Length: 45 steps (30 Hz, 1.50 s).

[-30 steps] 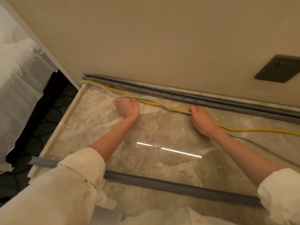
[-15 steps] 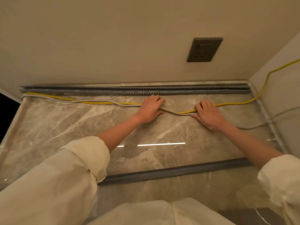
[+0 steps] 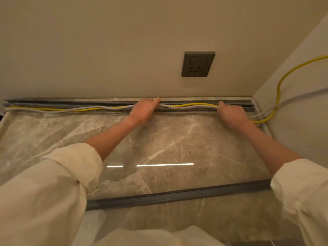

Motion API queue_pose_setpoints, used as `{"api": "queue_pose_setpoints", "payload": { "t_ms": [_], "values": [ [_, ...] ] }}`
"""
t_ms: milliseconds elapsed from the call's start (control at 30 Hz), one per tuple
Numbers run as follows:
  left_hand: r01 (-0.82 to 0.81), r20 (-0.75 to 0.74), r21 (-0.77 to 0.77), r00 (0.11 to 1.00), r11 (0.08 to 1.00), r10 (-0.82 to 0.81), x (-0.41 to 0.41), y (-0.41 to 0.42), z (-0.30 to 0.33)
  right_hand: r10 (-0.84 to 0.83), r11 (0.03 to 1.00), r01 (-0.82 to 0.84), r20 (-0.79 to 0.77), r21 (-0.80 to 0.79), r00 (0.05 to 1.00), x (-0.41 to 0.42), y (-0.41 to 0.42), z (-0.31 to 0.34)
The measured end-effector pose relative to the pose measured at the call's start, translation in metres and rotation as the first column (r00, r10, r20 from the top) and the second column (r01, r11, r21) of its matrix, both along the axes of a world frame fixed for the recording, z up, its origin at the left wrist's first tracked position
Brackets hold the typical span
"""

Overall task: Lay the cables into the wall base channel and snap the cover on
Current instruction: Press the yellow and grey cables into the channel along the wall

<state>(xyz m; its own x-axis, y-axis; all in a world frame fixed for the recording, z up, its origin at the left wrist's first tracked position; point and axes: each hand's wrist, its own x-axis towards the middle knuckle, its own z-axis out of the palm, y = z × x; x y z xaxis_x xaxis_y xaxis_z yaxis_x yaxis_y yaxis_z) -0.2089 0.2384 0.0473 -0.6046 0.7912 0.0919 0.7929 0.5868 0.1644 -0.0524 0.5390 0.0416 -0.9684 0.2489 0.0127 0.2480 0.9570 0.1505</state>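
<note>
Where the polished grey-brown marble floor [image 3: 168,139] meets the plain beige wall [image 3: 106,50], a long grey plastic base channel [image 3: 71,103] runs along the foot of the wall, open at the front, toothed edges showing. Floor is glossy, pale veins, a bright strip-light reflection [image 3: 165,164] across the middle. Beige side wall [image 3: 301,71] closes the corner at right. Dark grey square wall socket [image 3: 197,64] sits on the back wall above the channel, right of centre; no readable writing or brand on it or anywhere else.

Thin yellow cable [image 3: 193,104] and thin white-grey cable [image 3: 99,107] run together along the channel, crossing over each other. At left they lie at the channel's lower edge; between the hands they sit against the channel front. At right both leave the channel end, loop on the floor in the corner and climb the side wall.

Left hand [image 3: 143,110] and right hand [image 3: 232,114] are well apart, both at the channel, palms down, fingers curled over the cables and pressing them at the channel. Whether the fingers fully close around the cables cannot be told.

Long grey plastic cover strip [image 3: 177,195] lies loose on the floor near the person, well apart from the channel, roughly parallel to it. Rolled cream sleeves [image 3: 74,167] on both forearms, cream clothing at the bottom edge
</note>
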Motion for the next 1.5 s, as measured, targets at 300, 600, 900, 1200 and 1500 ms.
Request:
{"api": "queue_pose_setpoints", "payload": {
  "t_ms": [300,600,900,1200,1500],
  "values": [
    [-0.016,-0.024,-0.009,1.000,1.000,0.016,-0.031,0.008,0.011,0.106,0.987,-0.119,-0.119,-0.110,0.987,-0.022,0.026,0.007],
    [0.065,-0.095,-0.147,0.992,0.987,-0.079,-0.032,0.013,-0.007,0.166,0.940,-0.190,-0.106,-0.283,0.980,-0.014,0.033,-0.006],
    [0.045,-0.141,-0.079,0.988,0.996,-0.056,-0.021,0.011,-0.018,0.099,0.839,-0.156,-0.137,-0.522,0.986,-0.025,0.040,-0.003],
    [0.117,-0.135,-0.051,0.983,0.992,-0.123,0.001,0.036,-0.017,0.109,0.880,-0.113,-0.036,-0.461,0.993,-0.026,0.036,0.004],
    [0.210,-0.048,-0.064,0.976,0.976,-0.214,0.020,0.078,-0.020,-0.237,0.776,0.213,0.038,-0.594,0.971,-0.034,0.026,0.016]
  ]
}}
